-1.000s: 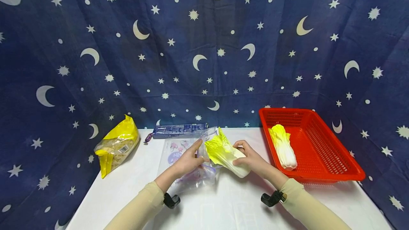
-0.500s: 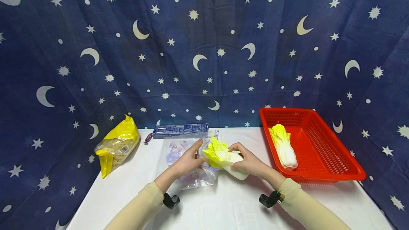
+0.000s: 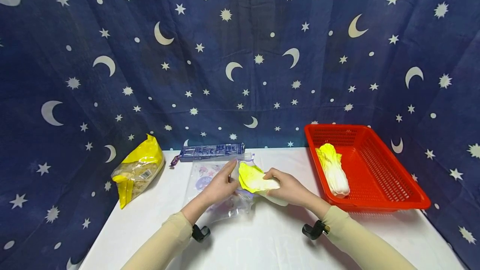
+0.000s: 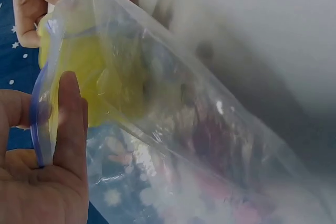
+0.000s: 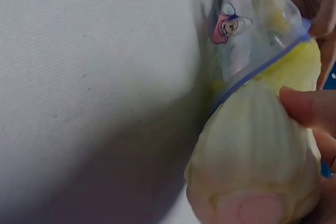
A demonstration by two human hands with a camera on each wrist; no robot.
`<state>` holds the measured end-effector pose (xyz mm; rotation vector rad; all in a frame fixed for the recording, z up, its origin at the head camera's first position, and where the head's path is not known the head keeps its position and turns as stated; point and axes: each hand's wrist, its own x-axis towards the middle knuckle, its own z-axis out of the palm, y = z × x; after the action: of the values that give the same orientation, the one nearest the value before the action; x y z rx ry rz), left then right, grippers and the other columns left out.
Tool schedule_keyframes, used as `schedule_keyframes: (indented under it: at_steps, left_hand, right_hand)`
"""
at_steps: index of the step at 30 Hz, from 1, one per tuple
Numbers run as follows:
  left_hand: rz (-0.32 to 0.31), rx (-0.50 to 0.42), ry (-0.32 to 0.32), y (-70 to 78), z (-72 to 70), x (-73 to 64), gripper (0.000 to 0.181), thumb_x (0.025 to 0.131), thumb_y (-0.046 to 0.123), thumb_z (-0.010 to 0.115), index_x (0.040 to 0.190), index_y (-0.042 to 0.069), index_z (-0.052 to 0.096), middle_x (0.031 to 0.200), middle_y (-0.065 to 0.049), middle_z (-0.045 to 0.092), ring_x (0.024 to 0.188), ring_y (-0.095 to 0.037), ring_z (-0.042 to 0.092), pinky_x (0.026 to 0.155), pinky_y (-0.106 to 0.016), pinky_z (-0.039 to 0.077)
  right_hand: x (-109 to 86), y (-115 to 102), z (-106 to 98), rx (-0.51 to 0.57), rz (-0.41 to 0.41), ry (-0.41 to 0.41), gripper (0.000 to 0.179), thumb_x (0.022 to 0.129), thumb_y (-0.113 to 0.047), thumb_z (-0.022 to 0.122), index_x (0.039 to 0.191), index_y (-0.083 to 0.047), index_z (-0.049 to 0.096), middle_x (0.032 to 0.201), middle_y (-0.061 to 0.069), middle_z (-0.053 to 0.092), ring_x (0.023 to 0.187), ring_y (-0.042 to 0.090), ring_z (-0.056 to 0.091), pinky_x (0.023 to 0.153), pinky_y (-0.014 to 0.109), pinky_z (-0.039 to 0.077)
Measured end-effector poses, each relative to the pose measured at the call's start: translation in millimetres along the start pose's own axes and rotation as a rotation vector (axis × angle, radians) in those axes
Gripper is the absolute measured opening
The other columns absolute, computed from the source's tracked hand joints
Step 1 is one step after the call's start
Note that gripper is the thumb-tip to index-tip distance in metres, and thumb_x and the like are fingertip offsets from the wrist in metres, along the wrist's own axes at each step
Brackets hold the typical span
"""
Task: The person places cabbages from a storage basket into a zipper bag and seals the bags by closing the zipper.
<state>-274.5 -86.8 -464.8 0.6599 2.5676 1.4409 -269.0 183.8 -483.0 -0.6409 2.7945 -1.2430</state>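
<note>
A napa cabbage (image 3: 252,177) with yellow leaves and a white base lies in my right hand (image 3: 291,186), thumb on one side and fingers on the other. Its leafy end is inside the mouth of a clear printed zip bag (image 3: 196,182), as the right wrist view shows; the pale base (image 5: 252,156) sticks out. My left hand (image 3: 220,188) holds the bag's mouth at the blue zip strip (image 4: 35,114), thumb and fingers on either side of it. The leaf tips (image 4: 89,72) show yellow through the plastic in the left wrist view.
A red plastic basket (image 3: 375,170) on the right holds another napa cabbage (image 3: 333,174). At the left stands a yellow-and-clear food bag (image 3: 140,168). A flat blue package (image 3: 211,151) and a small purple wrapped piece (image 3: 174,161) lie at the back of the white table (image 3: 262,245).
My right hand has moved the cabbage left and turned it, so its leafy end has gone into the bag's mouth. The left hand has stayed at the bag's edge.
</note>
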Motion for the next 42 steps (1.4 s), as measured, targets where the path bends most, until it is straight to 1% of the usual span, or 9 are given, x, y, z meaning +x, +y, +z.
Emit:
schedule_keyframes:
  at_steps: [7,12,16,22,26,28,34,38,42]
  left_hand:
    - [0.051,0.18,0.046,7.7,-2.4,1.1,0.075,0.09,0.008,0.057,0.159,0.0,0.031,0.169,-0.008,0.02,0.07,-0.01,0.054,0.069,-0.027,0.053]
    - [0.107,0.226,0.006,7.2,0.5,1.1,0.075,0.091,0.007,0.056,0.16,0.002,0.03,0.169,-0.011,0.021,0.069,-0.006,0.051,0.067,-0.024,0.052]
    - [0.147,0.257,-0.026,8.3,5.1,1.0,0.075,0.09,0.004,0.056,0.16,0.003,0.029,0.168,-0.012,0.022,0.068,-0.004,0.051,0.067,-0.023,0.053]
    - [0.162,0.272,-0.036,9.7,15.6,0.6,0.077,0.089,0.004,0.058,0.161,0.003,0.029,0.169,-0.01,0.019,0.081,-0.007,0.057,0.076,-0.022,0.054]
    - [0.146,0.241,-0.04,9.0,22.0,-0.4,0.079,0.089,0.002,0.058,0.161,0.003,0.026,0.17,-0.011,0.014,0.109,-0.016,0.058,0.074,-0.022,0.053]
    - [0.133,0.227,-0.036,9.5,24.5,-0.8,0.079,0.089,0.002,0.057,0.162,0.004,0.025,0.17,-0.011,0.012,0.114,-0.019,0.056,0.074,-0.022,0.052]
    - [0.122,0.168,-0.012,12.1,31.0,1.3,0.083,0.089,0.001,0.057,0.163,0.005,0.019,0.171,-0.01,0.007,0.101,-0.018,0.058,0.077,-0.023,0.053]
    - [0.112,0.141,-0.005,14.1,34.6,3.0,0.086,0.088,0.0,0.057,0.164,0.005,0.016,0.171,-0.01,0.004,0.087,-0.011,0.057,0.073,-0.022,0.053]
    - [0.096,0.124,0.009,15.8,37.1,4.2,0.089,0.087,-0.002,0.059,0.164,0.006,0.015,0.172,-0.008,0.003,0.074,-0.007,0.053,0.068,-0.022,0.053]
  right_hand:
    - [4.7,-12,0,-0.104,0.086,0.0,0.039,0.075,-0.012,0.083,0.109,-0.024,0.067,0.117,0.001,0.07,0.098,0.021,0.061,0.084,0.041,0.053]
    - [9.1,-18,-2,-0.118,0.113,0.003,0.041,0.074,-0.011,0.083,0.109,-0.021,0.066,0.115,0.004,0.07,0.095,0.022,0.061,0.081,0.041,0.054]
    - [13.8,-20,-6,-0.054,0.128,0.037,0.04,0.072,-0.007,0.083,0.107,-0.018,0.065,0.113,0.006,0.071,0.096,0.024,0.062,0.083,0.041,0.054]
    - [22.5,-20,-11,0.181,0.184,0.082,0.037,0.074,-0.003,0.081,0.106,-0.005,0.063,0.116,0.016,0.069,0.103,0.029,0.062,0.087,0.037,0.053]
    - [26.8,-21,-15,0.357,0.322,0.096,0.038,0.079,-0.008,0.08,0.112,-0.002,0.062,0.119,0.018,0.066,0.098,0.026,0.062,0.078,0.029,0.052]
    - [28.5,-21,-15,0.468,0.387,0.094,0.04,0.083,-0.009,0.077,0.118,0.0,0.059,0.119,0.019,0.063,0.091,0.024,0.062,0.073,0.027,0.053]
    - [30.8,-21,-13,0.852,0.511,0.086,0.047,0.094,-0.012,0.067,0.133,0.001,0.045,0.118,0.017,0.055,0.081,0.02,0.064,0.064,0.029,0.059]
    - [32.2,-20,-10,1.03,0.497,0.071,0.038,0.099,-0.011,0.06,0.132,0.001,0.045,0.11,0.011,0.06,0.081,0.019,0.065,0.066,0.03,0.06]
    - [33.9,-20,-10,1.13,0.455,0.005,0.032,0.103,-0.009,0.051,0.132,0.005,0.048,0.1,0.01,0.066,0.083,0.019,0.067,0.068,0.031,0.061]
